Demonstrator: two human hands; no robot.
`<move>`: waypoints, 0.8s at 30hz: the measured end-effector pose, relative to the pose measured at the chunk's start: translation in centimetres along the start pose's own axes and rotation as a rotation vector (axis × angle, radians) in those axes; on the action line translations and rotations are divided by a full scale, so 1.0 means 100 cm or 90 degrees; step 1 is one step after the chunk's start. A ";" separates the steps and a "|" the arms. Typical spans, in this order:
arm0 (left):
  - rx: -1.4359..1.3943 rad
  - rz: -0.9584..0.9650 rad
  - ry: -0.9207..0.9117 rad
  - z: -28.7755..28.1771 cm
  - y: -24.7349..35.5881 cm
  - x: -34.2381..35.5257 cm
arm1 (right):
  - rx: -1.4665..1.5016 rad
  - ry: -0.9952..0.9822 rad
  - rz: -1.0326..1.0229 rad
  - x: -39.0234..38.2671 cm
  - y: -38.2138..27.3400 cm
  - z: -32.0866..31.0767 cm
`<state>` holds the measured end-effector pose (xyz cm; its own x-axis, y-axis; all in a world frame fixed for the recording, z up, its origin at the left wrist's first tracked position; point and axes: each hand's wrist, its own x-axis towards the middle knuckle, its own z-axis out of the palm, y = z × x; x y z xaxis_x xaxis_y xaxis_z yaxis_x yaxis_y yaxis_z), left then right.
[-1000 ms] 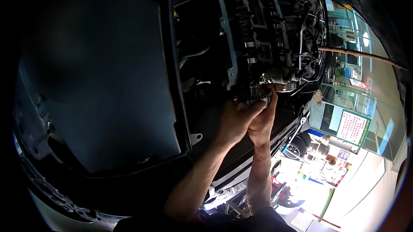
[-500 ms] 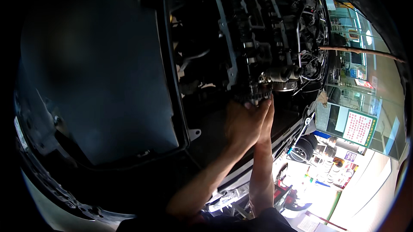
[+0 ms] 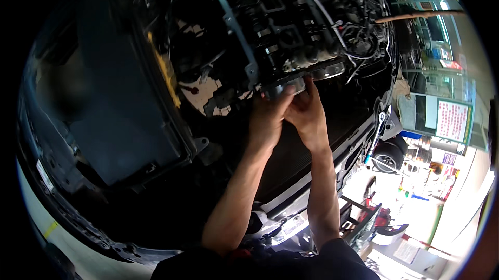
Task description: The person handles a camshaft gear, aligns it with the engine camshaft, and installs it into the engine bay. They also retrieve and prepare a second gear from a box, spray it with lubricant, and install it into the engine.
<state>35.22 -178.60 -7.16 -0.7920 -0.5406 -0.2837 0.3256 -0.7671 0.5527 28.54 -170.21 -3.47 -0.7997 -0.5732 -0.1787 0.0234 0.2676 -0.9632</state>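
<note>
An opened engine (image 3: 265,25) fills the upper middle, its camshafts bare between pale metal rails. At its near end sits a round metal camshaft sprocket (image 3: 297,86), dark along its toothed edge. My left hand (image 3: 266,121) is closed on the sprocket, thumb pressed against its face and the other fingers mostly hidden. Close beside it, my right hand (image 3: 309,120) grips the sprocket's right side, one finger stretched up along the edge and the rest curled by the left hand. A second sprocket (image 3: 329,71) lies just to the right, apart from both hands.
A large dark panel (image 3: 114,119) covers the left of the engine bay. The car's front edge (image 3: 291,197) runs below my arms. Hoses and wiring (image 3: 364,41) crowd the engine's right side. A brown rod (image 3: 416,16) props at upper right. A ratchet (image 3: 382,117) rests on the front edge.
The view has shifted, so the engine sits further left and up. My right hand has spread away from the left, and more of the sprocket's face shows.
</note>
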 end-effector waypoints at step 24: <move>0.964 0.397 -0.091 -0.006 0.156 -0.135 | -0.301 0.187 -0.152 -0.016 0.034 0.021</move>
<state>51.35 -183.50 4.81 -0.8065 -0.5178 0.2854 -0.1095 0.6052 0.7885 31.19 -170.05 -6.87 -0.8835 -0.4407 0.1589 -0.3926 0.5117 -0.7642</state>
